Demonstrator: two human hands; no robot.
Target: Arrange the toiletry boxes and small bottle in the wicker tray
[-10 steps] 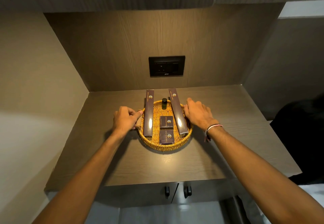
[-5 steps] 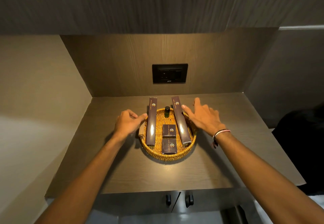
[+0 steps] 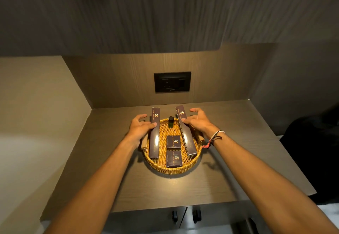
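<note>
A round wicker tray [image 3: 172,169] sits on a dark wooden shelf. Two long dark boxes lie in it: the left long box [image 3: 154,138] and the right long box [image 3: 185,133], both sticking out over the far rim. Between them lie two small dark boxes, one [image 3: 173,141] behind the other [image 3: 174,158]. A small dark bottle [image 3: 171,122] stands upright at the back. My left hand [image 3: 140,126] hovers at the left long box, thumb touching its edge, fingers apart. My right hand [image 3: 199,121] is spread beside the right long box, thumb against it.
The wooden shelf [image 3: 229,169] is boxed in by a left wall and a back panel with a black socket plate [image 3: 172,82]. An overhead cabinet hangs low above. Two dark cabinet handles [image 3: 185,215] show under the shelf's front edge. A dark shape lies at the right.
Both hands have left the tray's rim and opened, moving up to the outer edges of the two long boxes. The camera has tilted, so the tray sits lower in view.
</note>
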